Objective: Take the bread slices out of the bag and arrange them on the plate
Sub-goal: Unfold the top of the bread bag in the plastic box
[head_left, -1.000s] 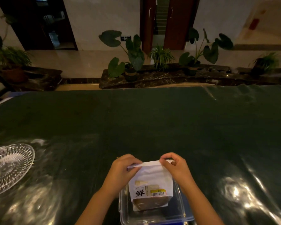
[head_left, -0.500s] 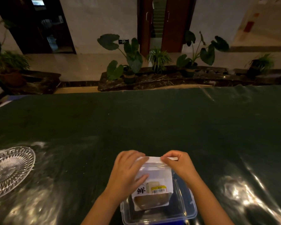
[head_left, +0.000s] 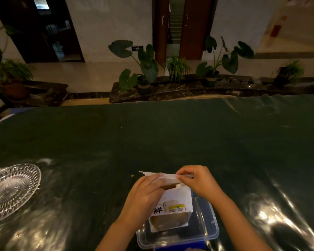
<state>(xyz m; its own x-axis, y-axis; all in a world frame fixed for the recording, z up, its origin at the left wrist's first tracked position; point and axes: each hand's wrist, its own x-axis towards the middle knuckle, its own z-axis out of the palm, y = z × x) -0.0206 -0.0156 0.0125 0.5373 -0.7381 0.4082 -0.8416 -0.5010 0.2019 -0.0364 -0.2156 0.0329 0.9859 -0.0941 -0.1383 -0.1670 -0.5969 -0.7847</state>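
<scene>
From the head camera I see a wide table [head_left: 152,138] covered in a dark green cloth under a glossy, wrinkled clear plastic sheet that throws back bright glare. Low in the middle, a white paper bread bag [head_left: 172,205] stands upright in a clear, rectangular plastic container [head_left: 207,230] with rounded corners and a blue base. The bag's lower front has a clear window showing brown bread [head_left: 168,222] inside.

The left hand [head_left: 143,196] covers the upper left front of the bag, fingers curled over its near top edge and clasping it. The right hand [head_left: 198,180] pinches the far flap of the flat, folded top between thumb and fingertips, so both hands are closed on the bag. Between them the mouth gapes slightly (a dark brown sliver shows in the gap).

Printed on the bag is a large black Chinese character, 鲜, beside a yellow and white barcode sticker [head_left: 176,209]; the smaller print is too fine for me to read.

Far to the left, well apart from the bag, sits a round cut-glass plate [head_left: 9,191] with a ribbed, sparkling pattern. Beyond the table are broad-leaved potted plants [head_left: 143,67] on a dark stone ledge.
</scene>
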